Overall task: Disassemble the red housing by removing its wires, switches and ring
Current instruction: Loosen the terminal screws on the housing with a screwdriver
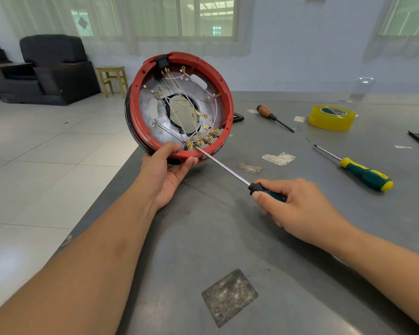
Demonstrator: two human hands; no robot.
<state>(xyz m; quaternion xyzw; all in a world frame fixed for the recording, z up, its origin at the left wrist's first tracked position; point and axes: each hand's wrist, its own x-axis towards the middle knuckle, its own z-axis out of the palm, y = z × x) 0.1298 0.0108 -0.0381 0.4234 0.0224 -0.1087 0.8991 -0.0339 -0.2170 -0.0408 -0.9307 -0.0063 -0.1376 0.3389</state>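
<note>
My left hand (pixel 166 169) grips the lower rim of the round red housing (pixel 225 100) and holds it tilted above the grey table's left edge, open side toward me. Inside lie a silver plate, white wires (pixel 186 110) with several brass terminals, and a black socket (pixel 161 61) at the top rim. A dark ring (pixel 131 126) sits behind the red rim. My right hand (pixel 298 206) grips the dark green handle of a long screwdriver (pixel 224 165). Its tip touches the brass terminals (pixel 194 145) at the bottom of the housing, next to my left thumb.
On the grey table (pixel 203 238) lie a yellow-green screwdriver (pixel 358 170), a wooden-handled screwdriver (pixel 273 117), a yellow tape roll (pixel 331 117) and a small black part (pixel 237 116). Tape scraps dot the surface. A dark armchair (pixel 51 68) and a wooden stool (pixel 113 79) stand on the tiled floor.
</note>
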